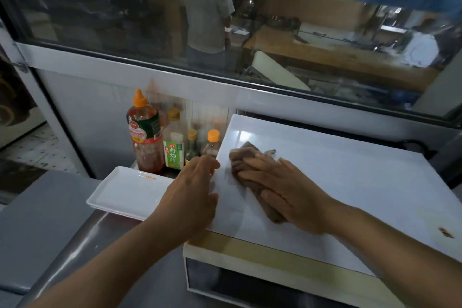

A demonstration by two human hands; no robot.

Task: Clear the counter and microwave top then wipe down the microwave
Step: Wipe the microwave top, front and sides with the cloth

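Note:
The white microwave (350, 182) fills the right half of the view, its flat top bare apart from a brown cloth (243, 157) near the left edge. My right hand (282, 190) lies flat on the cloth with straight fingers, pressing it onto the top. My left hand (192, 192) rests against the microwave's left edge, fingers curved over the side. A small brown stain (446, 232) marks the top at the far right.
Left of the microwave stand several sauce bottles (145, 137) against the white wall panel. A white rectangular tray (125, 192) lies on the steel counter (75, 245) in front of them. A glass window (225, 20) runs above, with a person behind it.

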